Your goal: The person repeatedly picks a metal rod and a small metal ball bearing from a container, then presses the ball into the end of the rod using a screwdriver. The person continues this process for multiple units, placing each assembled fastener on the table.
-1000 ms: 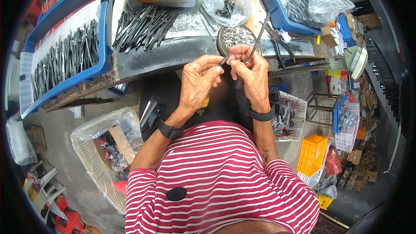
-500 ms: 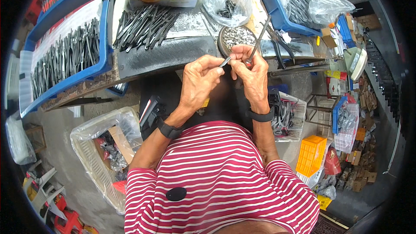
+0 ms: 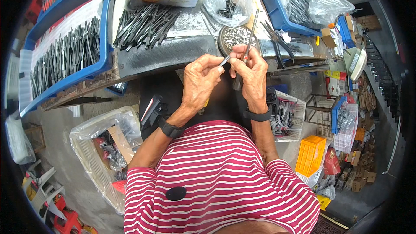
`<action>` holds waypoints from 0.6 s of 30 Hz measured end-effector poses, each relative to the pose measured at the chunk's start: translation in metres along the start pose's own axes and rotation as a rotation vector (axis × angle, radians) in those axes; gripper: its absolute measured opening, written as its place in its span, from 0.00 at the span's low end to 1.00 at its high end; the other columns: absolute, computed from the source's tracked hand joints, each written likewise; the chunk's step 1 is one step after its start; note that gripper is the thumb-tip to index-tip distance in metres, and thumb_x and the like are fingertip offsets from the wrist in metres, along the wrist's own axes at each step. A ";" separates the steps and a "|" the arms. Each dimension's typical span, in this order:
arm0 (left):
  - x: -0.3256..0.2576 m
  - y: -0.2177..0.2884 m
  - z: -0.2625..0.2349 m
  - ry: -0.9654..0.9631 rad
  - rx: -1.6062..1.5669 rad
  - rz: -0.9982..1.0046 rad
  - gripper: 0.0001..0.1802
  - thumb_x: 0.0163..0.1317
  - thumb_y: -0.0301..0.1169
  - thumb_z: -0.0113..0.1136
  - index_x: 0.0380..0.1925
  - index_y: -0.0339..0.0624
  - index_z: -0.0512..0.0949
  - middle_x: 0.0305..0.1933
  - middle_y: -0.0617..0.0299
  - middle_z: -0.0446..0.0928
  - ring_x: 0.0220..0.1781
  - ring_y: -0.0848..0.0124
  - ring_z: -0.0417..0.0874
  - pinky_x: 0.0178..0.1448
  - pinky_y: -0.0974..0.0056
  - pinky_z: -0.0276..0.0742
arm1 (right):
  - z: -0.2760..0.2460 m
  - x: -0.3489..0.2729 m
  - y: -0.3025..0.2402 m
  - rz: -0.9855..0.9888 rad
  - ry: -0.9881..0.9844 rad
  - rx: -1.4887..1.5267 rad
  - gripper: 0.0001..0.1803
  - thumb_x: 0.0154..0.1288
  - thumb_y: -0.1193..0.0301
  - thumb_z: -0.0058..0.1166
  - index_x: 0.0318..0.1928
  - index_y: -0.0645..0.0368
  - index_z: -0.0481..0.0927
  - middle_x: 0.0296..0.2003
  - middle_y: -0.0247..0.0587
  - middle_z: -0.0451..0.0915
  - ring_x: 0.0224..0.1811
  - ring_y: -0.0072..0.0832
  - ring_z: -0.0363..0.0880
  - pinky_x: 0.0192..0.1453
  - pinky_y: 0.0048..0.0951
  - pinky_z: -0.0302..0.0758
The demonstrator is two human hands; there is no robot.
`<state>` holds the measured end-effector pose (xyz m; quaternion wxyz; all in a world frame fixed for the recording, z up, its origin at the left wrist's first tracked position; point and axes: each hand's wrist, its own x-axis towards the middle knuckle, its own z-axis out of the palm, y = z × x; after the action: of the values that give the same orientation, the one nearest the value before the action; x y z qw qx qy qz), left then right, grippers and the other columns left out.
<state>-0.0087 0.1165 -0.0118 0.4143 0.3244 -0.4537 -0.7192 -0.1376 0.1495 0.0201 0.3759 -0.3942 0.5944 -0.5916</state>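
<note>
Swinging more upright, the slim dark rod (image 3: pixel 251 34) is being gripped by the right hand (image 3: pixel 249 71).
The left hand (image 3: pixel 200 78) is pinching a small metal piece (image 3: pixel 225 60) near the round dish (image 3: pixel 220 41). That piece is remaining unreleased; dark strips (image 3: pixel 145 26) are lying heaped nearby, whether finished or waiting one cannot tell.

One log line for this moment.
left hand: pinching small grey piece; right hand: holding slender dark tool; round dish: beyond hands
</note>
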 end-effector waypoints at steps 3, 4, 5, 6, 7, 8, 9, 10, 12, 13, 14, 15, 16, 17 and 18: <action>0.001 -0.001 0.000 -0.025 -0.111 -0.008 0.08 0.56 0.21 0.56 0.36 0.35 0.76 0.25 0.68 0.74 0.23 0.84 0.71 0.25 0.79 0.66 | 0.002 0.000 0.001 -0.014 0.020 0.019 0.11 0.56 0.80 0.53 0.41 0.67 0.72 0.28 0.35 0.76 0.21 0.16 0.70 0.23 0.16 0.66; 0.001 -0.001 0.001 -0.025 -0.142 -0.013 0.08 0.56 0.21 0.56 0.37 0.34 0.76 0.25 0.67 0.74 0.23 0.84 0.71 0.24 0.79 0.67 | 0.003 0.000 0.002 -0.015 0.028 0.033 0.11 0.56 0.81 0.52 0.41 0.67 0.72 0.28 0.35 0.75 0.21 0.16 0.70 0.24 0.16 0.66; 0.001 -0.001 0.002 -0.023 -0.173 -0.018 0.08 0.56 0.21 0.56 0.37 0.34 0.76 0.25 0.66 0.75 0.23 0.83 0.71 0.24 0.79 0.67 | 0.003 -0.001 0.002 -0.024 0.034 0.049 0.11 0.56 0.81 0.52 0.41 0.68 0.72 0.28 0.35 0.75 0.21 0.16 0.70 0.24 0.16 0.66; 0.001 -0.001 0.002 -0.021 -0.204 -0.023 0.08 0.56 0.21 0.56 0.37 0.33 0.76 0.25 0.66 0.75 0.23 0.83 0.71 0.24 0.79 0.67 | 0.004 -0.001 0.003 -0.019 0.038 0.075 0.11 0.56 0.81 0.52 0.41 0.68 0.72 0.28 0.36 0.75 0.22 0.16 0.70 0.24 0.17 0.67; 0.001 -0.001 0.003 -0.029 -0.226 -0.014 0.08 0.56 0.20 0.55 0.37 0.32 0.75 0.26 0.64 0.76 0.23 0.83 0.72 0.24 0.79 0.67 | 0.005 -0.001 0.003 -0.022 0.041 0.102 0.11 0.56 0.81 0.52 0.41 0.68 0.72 0.28 0.36 0.75 0.22 0.16 0.70 0.25 0.17 0.67; 0.001 -0.001 0.004 -0.037 -0.247 -0.006 0.08 0.57 0.20 0.55 0.37 0.32 0.75 0.26 0.63 0.76 0.23 0.82 0.72 0.23 0.78 0.67 | 0.005 -0.001 0.004 -0.026 0.044 0.129 0.11 0.56 0.81 0.52 0.41 0.68 0.71 0.28 0.36 0.75 0.22 0.17 0.70 0.25 0.17 0.67; 0.001 -0.001 0.005 -0.048 -0.274 0.013 0.08 0.57 0.20 0.55 0.37 0.31 0.75 0.27 0.62 0.77 0.23 0.82 0.72 0.23 0.78 0.68 | 0.006 -0.001 0.004 -0.027 0.047 0.144 0.11 0.56 0.81 0.52 0.41 0.68 0.71 0.28 0.37 0.75 0.22 0.17 0.70 0.25 0.17 0.67; 0.001 -0.001 0.005 -0.049 -0.278 0.006 0.08 0.57 0.20 0.55 0.37 0.30 0.75 0.27 0.62 0.77 0.23 0.82 0.72 0.23 0.78 0.68 | 0.006 -0.001 0.005 -0.029 0.051 0.158 0.11 0.56 0.81 0.52 0.42 0.68 0.71 0.28 0.37 0.75 0.22 0.17 0.70 0.25 0.17 0.67; 0.001 -0.001 0.006 -0.057 -0.300 0.022 0.08 0.57 0.19 0.54 0.37 0.29 0.74 0.27 0.60 0.77 0.22 0.82 0.72 0.23 0.78 0.68 | 0.007 -0.001 0.005 -0.035 0.054 0.177 0.12 0.56 0.81 0.52 0.42 0.68 0.71 0.28 0.37 0.74 0.22 0.17 0.70 0.26 0.17 0.67; 0.001 -0.001 0.006 -0.046 -0.278 0.015 0.08 0.57 0.19 0.54 0.37 0.29 0.74 0.27 0.60 0.77 0.22 0.82 0.72 0.23 0.78 0.68 | 0.007 -0.001 0.006 -0.039 0.055 0.182 0.12 0.56 0.82 0.53 0.42 0.68 0.71 0.28 0.37 0.74 0.22 0.17 0.70 0.25 0.18 0.67; 0.002 -0.001 0.006 -0.037 -0.262 0.020 0.08 0.57 0.19 0.54 0.37 0.29 0.75 0.27 0.60 0.77 0.22 0.82 0.72 0.23 0.78 0.68 | 0.007 -0.001 0.006 -0.040 0.063 0.185 0.12 0.56 0.82 0.53 0.42 0.68 0.71 0.28 0.37 0.74 0.22 0.17 0.70 0.25 0.18 0.67; 0.002 -0.001 0.007 -0.028 -0.240 0.017 0.08 0.57 0.19 0.54 0.37 0.29 0.75 0.27 0.60 0.77 0.22 0.82 0.72 0.23 0.78 0.68 | 0.008 -0.002 0.006 -0.042 0.065 0.180 0.12 0.56 0.82 0.53 0.41 0.68 0.71 0.28 0.37 0.74 0.22 0.18 0.70 0.25 0.18 0.67; 0.002 -0.001 0.007 -0.026 -0.214 0.032 0.08 0.57 0.19 0.54 0.37 0.29 0.75 0.27 0.60 0.77 0.22 0.82 0.72 0.23 0.78 0.68 | 0.008 -0.002 0.006 -0.042 0.075 0.174 0.12 0.56 0.82 0.52 0.41 0.68 0.71 0.28 0.38 0.74 0.22 0.18 0.70 0.25 0.18 0.67; 0.001 0.000 0.007 -0.023 -0.184 0.039 0.07 0.57 0.18 0.54 0.37 0.29 0.75 0.27 0.60 0.77 0.22 0.82 0.72 0.22 0.78 0.68 | 0.009 -0.002 0.006 -0.042 0.084 0.167 0.12 0.56 0.82 0.52 0.41 0.68 0.71 0.28 0.38 0.74 0.22 0.18 0.70 0.25 0.18 0.67; 0.001 0.000 0.006 -0.021 -0.153 0.046 0.07 0.57 0.18 0.54 0.37 0.29 0.75 0.27 0.60 0.77 0.22 0.82 0.72 0.22 0.78 0.68 | 0.009 -0.003 0.005 -0.039 0.086 0.173 0.12 0.56 0.82 0.52 0.41 0.68 0.71 0.28 0.38 0.74 0.22 0.18 0.70 0.25 0.18 0.67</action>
<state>-0.0145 0.1179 -0.0094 0.4497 0.2738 -0.4092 -0.7453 -0.1281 0.1481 0.0145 0.3708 -0.3461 0.5489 -0.6644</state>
